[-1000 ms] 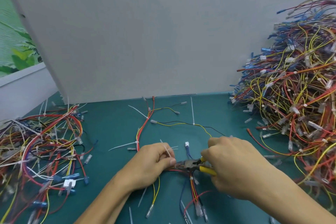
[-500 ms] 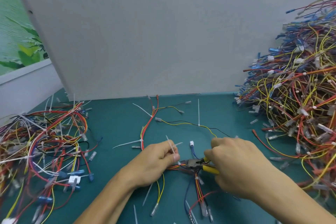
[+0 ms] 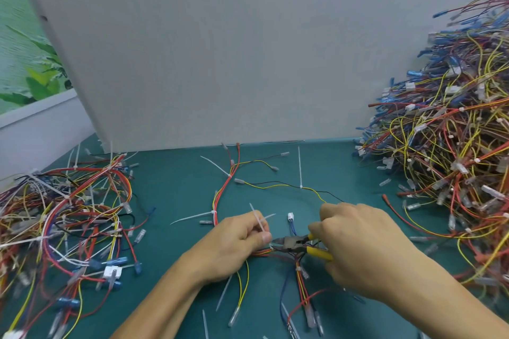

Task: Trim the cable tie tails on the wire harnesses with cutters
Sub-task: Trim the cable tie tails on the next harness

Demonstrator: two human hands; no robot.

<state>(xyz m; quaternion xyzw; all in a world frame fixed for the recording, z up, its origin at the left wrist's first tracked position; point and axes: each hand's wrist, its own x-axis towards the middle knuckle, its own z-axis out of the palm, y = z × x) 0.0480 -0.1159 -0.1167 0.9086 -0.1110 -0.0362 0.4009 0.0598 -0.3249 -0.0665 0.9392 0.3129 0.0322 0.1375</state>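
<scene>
A wire harness [image 3: 223, 195] of red, yellow and black wires lies spread on the green mat, with white cable tie tails [image 3: 190, 217] sticking out along it. My left hand [image 3: 234, 242] pinches the bundle near a tie, and a white tail [image 3: 257, 219] stands up between its fingers. My right hand [image 3: 358, 245] grips yellow-handled cutters [image 3: 296, 243]. The cutter jaws point left and touch the bundle right beside my left thumb.
A large heap of harnesses [image 3: 451, 146] fills the right side. A smaller pile [image 3: 63, 223] lies at the left. A grey board [image 3: 220, 49] stands behind the mat. Cut tie tails [image 3: 224, 293] lie scattered near my wrists.
The view has shifted slightly. Both hands stay at the same spot on the bundle, with the cutter jaws still at the tie by my left thumb.
</scene>
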